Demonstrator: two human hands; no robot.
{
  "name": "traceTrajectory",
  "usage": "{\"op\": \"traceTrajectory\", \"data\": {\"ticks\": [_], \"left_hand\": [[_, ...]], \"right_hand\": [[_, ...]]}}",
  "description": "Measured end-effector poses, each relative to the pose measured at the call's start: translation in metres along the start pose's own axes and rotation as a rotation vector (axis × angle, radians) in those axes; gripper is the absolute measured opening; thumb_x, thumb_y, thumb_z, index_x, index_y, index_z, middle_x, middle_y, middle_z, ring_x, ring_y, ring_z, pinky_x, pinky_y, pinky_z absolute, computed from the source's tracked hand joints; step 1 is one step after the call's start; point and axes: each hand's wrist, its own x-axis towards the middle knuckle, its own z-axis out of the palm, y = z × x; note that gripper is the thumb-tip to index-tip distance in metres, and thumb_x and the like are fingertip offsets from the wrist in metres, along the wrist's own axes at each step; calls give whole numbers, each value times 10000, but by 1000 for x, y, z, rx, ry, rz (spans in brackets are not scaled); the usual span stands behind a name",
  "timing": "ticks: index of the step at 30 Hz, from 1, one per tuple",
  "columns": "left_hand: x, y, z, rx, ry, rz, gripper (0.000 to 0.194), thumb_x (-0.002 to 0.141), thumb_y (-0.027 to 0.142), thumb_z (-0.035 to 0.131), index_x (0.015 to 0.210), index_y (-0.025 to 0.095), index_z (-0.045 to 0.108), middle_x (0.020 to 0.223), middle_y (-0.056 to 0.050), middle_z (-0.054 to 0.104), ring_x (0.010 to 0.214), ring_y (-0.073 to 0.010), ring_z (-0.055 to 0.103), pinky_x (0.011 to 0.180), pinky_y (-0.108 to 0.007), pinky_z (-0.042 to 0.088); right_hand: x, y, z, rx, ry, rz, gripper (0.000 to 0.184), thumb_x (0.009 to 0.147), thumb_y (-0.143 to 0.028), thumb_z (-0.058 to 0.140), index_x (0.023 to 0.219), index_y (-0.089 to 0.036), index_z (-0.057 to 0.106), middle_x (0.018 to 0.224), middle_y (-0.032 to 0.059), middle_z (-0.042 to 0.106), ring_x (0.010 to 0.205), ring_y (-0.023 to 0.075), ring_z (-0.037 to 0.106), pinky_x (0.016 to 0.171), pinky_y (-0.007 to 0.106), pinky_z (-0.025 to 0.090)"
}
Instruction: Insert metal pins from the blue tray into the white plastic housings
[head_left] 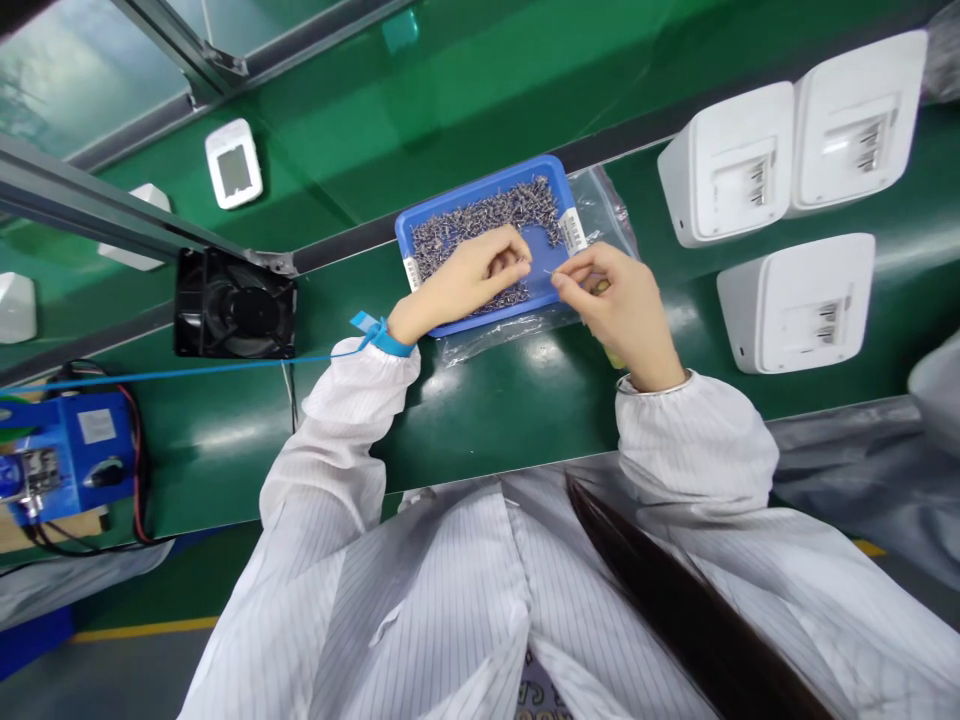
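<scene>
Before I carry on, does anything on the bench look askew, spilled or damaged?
Nothing looks clearly spilled or damaged. The one untidy spot is the clear plastic bag, crumpled and sticking out from under the blue tray of small metal parts.

Both hands (551, 285) bent inward, fingertips pinched, wrists nearly level.

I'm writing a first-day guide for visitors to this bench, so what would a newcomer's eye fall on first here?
Probably the blue tray at the bench's centre, heaped with small metal parts, with the left hand over it and the right hand at its right edge. Next come three bulky white housings on the right, then the black fan on the left.
</scene>
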Motion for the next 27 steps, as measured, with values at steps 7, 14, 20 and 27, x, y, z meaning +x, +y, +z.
{"op": "traceTrajectory", "data": {"ticks": [7, 14, 20, 27], "left_hand": [[-18, 10, -20, 267, 120, 25, 325, 1006, 487, 495, 1166, 238, 629, 1147, -87, 625, 1152, -251, 577, 1003, -428, 448], [-112, 13, 12, 516, 523, -27, 277, 992, 374, 509, 818, 209, 649, 619, 1, 547, 616, -139, 511, 632, -295, 380], [-138, 17, 36, 553, 431, -402, 297, 978, 449, 553, 892, 209, 706, 603, 35, 587, 566, -89, 539, 576, -247, 312], [-130, 17, 35, 465, 448, -638, 282, 893, 470, 677, 766, 220, 649, 578, 57, 540, 572, -107, 537, 567, -258, 272]], "right_hand": [[-10, 0, -4, 34, -13, 48, 185, 856, -396, 687, 902, -218, 669, 712, 16, 684, 670, 169, 641, 653, 324, 504], [-47, -16, -3, 28, -157, 24, 143, 861, -357, 670, 877, -219, 635, 751, -4, 727, 555, 120, 611, 594, 280, 469], [-59, -24, 29, -256, -479, -270, 153, 901, -260, 560, 1009, -211, 657, 1307, 54, 689, 640, 111, 643, 634, 284, 471], [-60, -26, 53, -563, -524, -332, 354, 955, -265, 458, 1264, -179, 610, 1387, 90, 634, 867, 217, 707, 616, 315, 459]]}}
